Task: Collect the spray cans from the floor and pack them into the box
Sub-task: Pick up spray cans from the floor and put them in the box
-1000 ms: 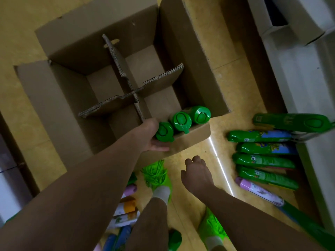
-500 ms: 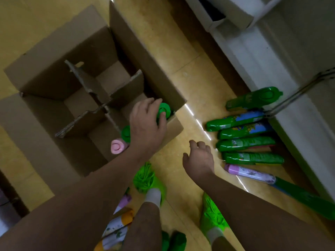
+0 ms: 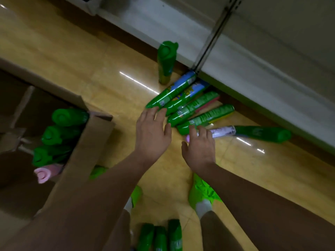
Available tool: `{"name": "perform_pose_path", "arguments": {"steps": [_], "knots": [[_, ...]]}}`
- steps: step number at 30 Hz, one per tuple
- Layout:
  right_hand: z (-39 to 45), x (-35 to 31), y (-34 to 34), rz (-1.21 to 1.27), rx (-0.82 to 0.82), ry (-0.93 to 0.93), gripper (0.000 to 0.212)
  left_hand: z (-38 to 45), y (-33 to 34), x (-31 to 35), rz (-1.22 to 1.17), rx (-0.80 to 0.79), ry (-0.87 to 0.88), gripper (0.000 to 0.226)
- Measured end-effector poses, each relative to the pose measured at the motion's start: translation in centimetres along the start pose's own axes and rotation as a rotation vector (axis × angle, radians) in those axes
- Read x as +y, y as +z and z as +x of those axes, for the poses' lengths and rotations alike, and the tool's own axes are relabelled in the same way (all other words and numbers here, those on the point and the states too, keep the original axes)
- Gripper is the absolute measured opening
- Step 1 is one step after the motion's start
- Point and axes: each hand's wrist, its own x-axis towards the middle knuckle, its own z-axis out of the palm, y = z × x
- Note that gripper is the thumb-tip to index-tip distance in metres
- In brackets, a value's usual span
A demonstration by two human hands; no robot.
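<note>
Where floor cans (image 3: 188, 107) fan out — both hands (image 3: 153, 132) spread at near ends.

Both your forearms reach forward, palms down. Your left hand (image 3: 153, 134) is spread flat with fingers extended and slightly apart, holding nothing. Your right hand (image 3: 199, 146) sits just beside it, fingers curled downward, thumb out to the side, not closed on anything.
</note>
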Motion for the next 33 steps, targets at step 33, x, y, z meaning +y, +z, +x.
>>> {"name": "perform_pose_path", "arguments": {"steps": [33], "knots": [[9.5, 18.1, 14.6, -0.3, -0.06, -0.376, 0.037, 10.1, 25.6, 5.5, 0.377, -0.625, 0.022, 0.069]]}}
